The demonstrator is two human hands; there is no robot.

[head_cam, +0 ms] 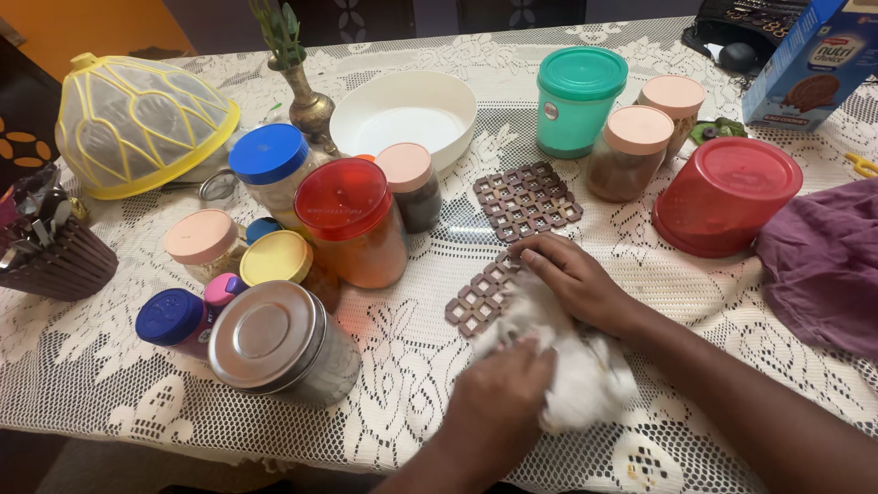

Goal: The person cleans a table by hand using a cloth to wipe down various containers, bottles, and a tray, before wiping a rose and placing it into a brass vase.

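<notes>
Hands at mid-table over a lace tablecloth (402, 384). Left hand (498, 402) closed on a wad of white cloth (576, 375), fingers curled into it, pressing it down. Right hand (572, 274) lies flat, fingers narrow and extended, fingertips resting on a brown lattice trivet (480, 297) that sits just ahead of the cloth; the heel of that hand touches the cloth. Whether the right hand also grips any cloth: cannot tell, the cloth covers the palm side.

Second brown lattice trivet (529, 199) lies beyond the right fingertips, apart from the first, untouched.

Step in hand, as judged: wiping the near trivet, right hand steadying it while the left works the cloth against its edge. A further stroke would call for the right hand to keep the trivet pinned, since the light lattice would likely slide on the lace.

Surroundings: to the left of the left hand, a steel-lidded tin (279, 343), a red-lidded jar (352, 224) and a blue-lidded jar (274, 174). Beyond the hands, a white bowl (402, 114) and a teal canister (579, 101). To the right of the right hand, an upturned red container (727, 197) and a purple cloth (823, 265).
</notes>
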